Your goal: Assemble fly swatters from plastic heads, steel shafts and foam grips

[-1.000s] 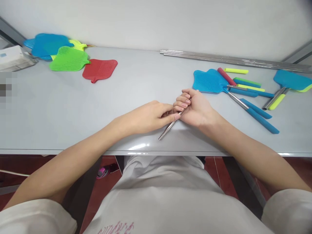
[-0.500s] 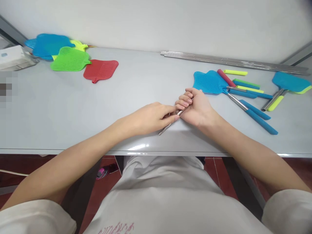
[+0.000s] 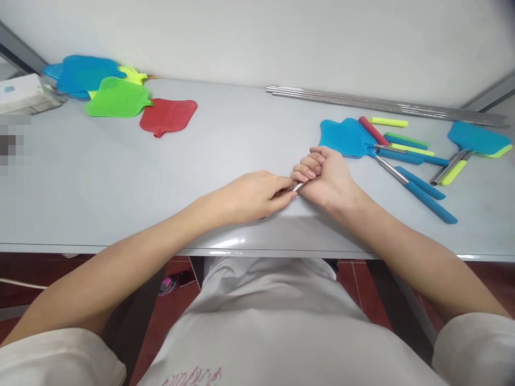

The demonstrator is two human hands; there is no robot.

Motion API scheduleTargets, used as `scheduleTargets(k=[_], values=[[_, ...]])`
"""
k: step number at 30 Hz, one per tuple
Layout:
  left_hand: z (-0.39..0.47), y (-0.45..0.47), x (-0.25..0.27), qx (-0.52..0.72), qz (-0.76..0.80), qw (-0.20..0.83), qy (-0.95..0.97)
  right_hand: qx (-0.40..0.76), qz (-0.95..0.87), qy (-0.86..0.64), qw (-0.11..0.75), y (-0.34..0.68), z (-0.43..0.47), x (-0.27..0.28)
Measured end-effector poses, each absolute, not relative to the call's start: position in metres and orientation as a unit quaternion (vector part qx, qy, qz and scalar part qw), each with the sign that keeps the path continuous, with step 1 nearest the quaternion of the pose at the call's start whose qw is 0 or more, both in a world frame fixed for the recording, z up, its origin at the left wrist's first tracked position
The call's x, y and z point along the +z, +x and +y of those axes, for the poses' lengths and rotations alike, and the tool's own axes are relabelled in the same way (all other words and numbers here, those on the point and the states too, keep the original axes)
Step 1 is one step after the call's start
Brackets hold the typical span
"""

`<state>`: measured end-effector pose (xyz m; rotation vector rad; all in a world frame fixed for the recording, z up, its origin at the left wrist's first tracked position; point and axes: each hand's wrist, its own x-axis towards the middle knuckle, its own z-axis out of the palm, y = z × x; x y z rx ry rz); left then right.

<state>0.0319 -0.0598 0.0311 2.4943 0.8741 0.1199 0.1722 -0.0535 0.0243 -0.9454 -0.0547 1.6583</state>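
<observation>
Both my hands are closed on one thin metal rod [image 3: 298, 187] above the front part of the table. My left hand [image 3: 257, 197] pinches its lower stretch between thumb and fingers, and a small tip shows below that hand. My right hand [image 3: 322, 174] is turned palm up with its fingers curled round the upper stretch, which they mostly hide. Just behind my right hand lies a blue fly swatter [image 3: 346, 136] with a metal shaft and a blue foam grip [image 3: 432, 202].
At the back left lie swatter heads: blue [image 3: 86, 75], green [image 3: 118, 98] and red [image 3: 169, 115]. Long metal rods [image 3: 362, 102] line the wall. Several foam grips, such as a red one [image 3: 373, 130], and another blue swatter head [image 3: 477, 138] lie to the right. A white box [image 3: 24, 94] stands far left.
The rod's upper end no longer shows past my right hand, and less of its lower end sticks out below my left. My right fingers have curled tighter.
</observation>
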Motion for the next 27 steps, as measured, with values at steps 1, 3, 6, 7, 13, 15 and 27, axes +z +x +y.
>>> scheduleTargets(k=[1, 3, 6, 7, 13, 15, 27], values=[[-0.0598, 0.032, 0.0312, 0.042, 0.319, 0.244, 0.915, 0.704, -0.017, -0.406, 0.582, 0.1725, -0.0535, 0.0245], [-0.06, 0.0322, 0.032, 0.04, 0.318, 0.239, 0.917, 0.698, -0.007, -0.408, 0.589, 0.173, -0.0533, 0.0249], [-0.0603, 0.0323, 0.0338, 0.037, 0.309, 0.234, 0.921, 0.694, 0.0, -0.408, 0.593, 0.1735, -0.053, 0.025], [-0.0604, 0.0324, 0.0342, 0.036, 0.304, 0.234, 0.923, 0.694, 0.0, -0.409, 0.592, 0.1736, -0.0529, 0.0249], [-0.0603, 0.0327, 0.0347, 0.033, 0.297, 0.225, 0.927, 0.703, 0.011, -0.412, 0.579, 0.1734, -0.0523, 0.0251], [-0.0601, 0.0326, 0.0352, 0.034, 0.296, 0.226, 0.927, 0.705, 0.016, -0.415, 0.575, 0.1733, -0.052, 0.0255], [-0.06, 0.0355, 0.0309, 0.065, 0.31, 0.247, 0.916, 0.692, 0.032, -0.413, 0.591, 0.1788, -0.0461, 0.0254]])
